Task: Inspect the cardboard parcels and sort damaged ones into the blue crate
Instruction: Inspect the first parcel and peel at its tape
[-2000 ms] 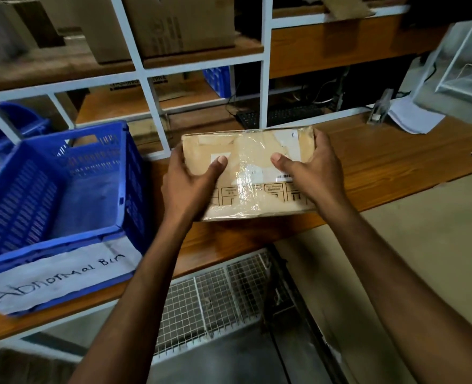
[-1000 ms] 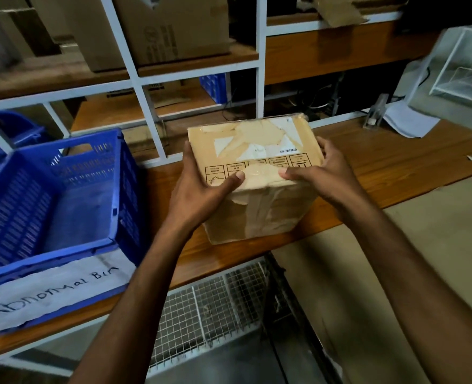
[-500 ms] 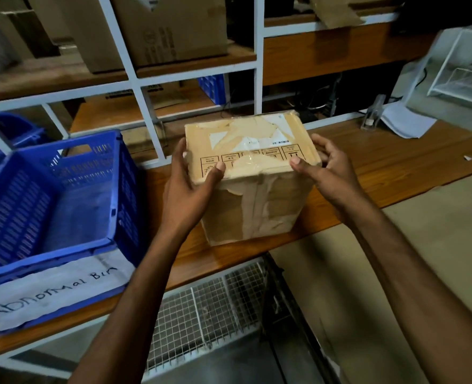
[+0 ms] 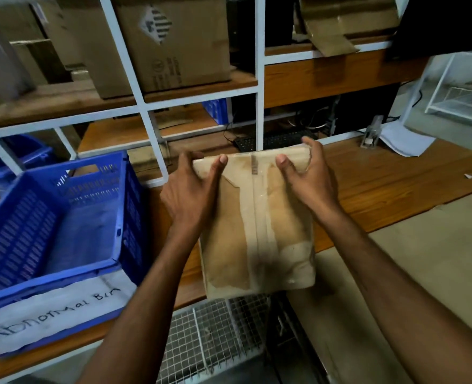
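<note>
A brown cardboard parcel (image 4: 257, 228) wrapped in clear tape is held above the front edge of the wooden table (image 4: 390, 178). Its taped seam face is turned toward me. My left hand (image 4: 193, 189) grips its upper left corner, thumb on the near face and fingers behind. Gripping the upper right corner the same way is my right hand (image 4: 307, 176). The blue crate (image 4: 63, 217) stands to the left on the table, nothing visible inside, with a white paper label reading "Abnormal Bin" on its front.
A white-framed shelf rack (image 4: 259, 79) rises behind the table with large cardboard boxes (image 4: 174, 42) on it. A keyboard (image 4: 273, 139) lies behind the parcel. Papers (image 4: 404, 139) and a white wire frame (image 4: 456, 90) sit at the right. A wire mesh rack (image 4: 215, 333) lies below the table.
The parcel has been rotated toward me: the labelled face has turned away and the taped seam face now shows. Both hands shifted up to the top corners.
</note>
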